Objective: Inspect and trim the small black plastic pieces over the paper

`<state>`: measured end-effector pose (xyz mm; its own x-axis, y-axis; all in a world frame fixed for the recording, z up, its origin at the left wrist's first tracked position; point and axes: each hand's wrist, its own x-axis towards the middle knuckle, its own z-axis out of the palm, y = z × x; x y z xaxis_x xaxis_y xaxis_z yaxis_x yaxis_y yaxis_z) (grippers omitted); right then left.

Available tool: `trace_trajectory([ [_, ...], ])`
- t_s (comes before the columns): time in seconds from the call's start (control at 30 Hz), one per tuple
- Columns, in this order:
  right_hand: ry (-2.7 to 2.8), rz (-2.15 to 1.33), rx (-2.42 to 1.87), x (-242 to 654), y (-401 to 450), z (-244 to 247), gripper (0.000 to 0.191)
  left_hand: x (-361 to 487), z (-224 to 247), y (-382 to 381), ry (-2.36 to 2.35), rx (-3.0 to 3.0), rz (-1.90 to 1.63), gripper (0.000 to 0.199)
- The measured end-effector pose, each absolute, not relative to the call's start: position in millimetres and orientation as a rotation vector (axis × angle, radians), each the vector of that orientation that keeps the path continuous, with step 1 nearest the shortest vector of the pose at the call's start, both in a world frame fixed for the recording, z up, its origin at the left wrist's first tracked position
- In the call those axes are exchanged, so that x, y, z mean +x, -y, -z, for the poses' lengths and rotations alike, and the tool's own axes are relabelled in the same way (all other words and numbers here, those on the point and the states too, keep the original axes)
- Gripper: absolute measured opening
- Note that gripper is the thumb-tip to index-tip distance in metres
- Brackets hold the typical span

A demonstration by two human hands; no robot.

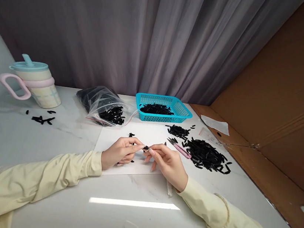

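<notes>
Between their fingertips, my left hand (121, 152) and my right hand (169, 165) pinch a small black piece (146, 148), one at each end. Its exact kind is too small to make out. Both hands hover over a white sheet (111, 169), where a few more black pieces partly show behind my fingers. Just right of my right hand lie pink-handled thread snips (180, 148), blades toward the hands. Beside them spreads a large pile of slim black pieces (205, 154), with a smaller pile (179, 131) behind.
A blue basket (162, 118) holding black pieces stands at the back. Left of it lies an open clear bag (100, 103) of them. A handled tumbler (36, 85) stands far left, near several loose pieces (42, 119). Cardboard (277, 138) borders the right side; a paper slip (214, 125) lies there.
</notes>
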<state>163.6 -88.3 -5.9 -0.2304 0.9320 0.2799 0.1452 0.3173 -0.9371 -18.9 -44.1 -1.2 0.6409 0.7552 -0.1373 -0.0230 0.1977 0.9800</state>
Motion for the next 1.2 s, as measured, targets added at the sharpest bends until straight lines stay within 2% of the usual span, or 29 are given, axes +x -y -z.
trace_trajectory([
  [0.57,1.744,-0.879,-1.065,166,89,5,0.024,-18,1,44,-0.673,1.23,-0.625,0.023],
  [0.87,1.752,-0.788,-1.095,165,91,4,0.018,-20,2,45,-0.721,1.253,-0.608,0.022],
  [0.93,1.817,-0.675,-1.105,167,92,3,0.018,-20,1,46,-0.718,1.228,-0.615,0.022],
  [1.1,2.126,0.012,-1.314,184,60,-14,0.026,-21,-5,39,-0.696,1.044,-0.632,0.027],
  [1.2,2.197,0.123,-1.417,191,13,-36,0.026,-21,-6,31,-0.664,0.932,-0.618,0.035],
])
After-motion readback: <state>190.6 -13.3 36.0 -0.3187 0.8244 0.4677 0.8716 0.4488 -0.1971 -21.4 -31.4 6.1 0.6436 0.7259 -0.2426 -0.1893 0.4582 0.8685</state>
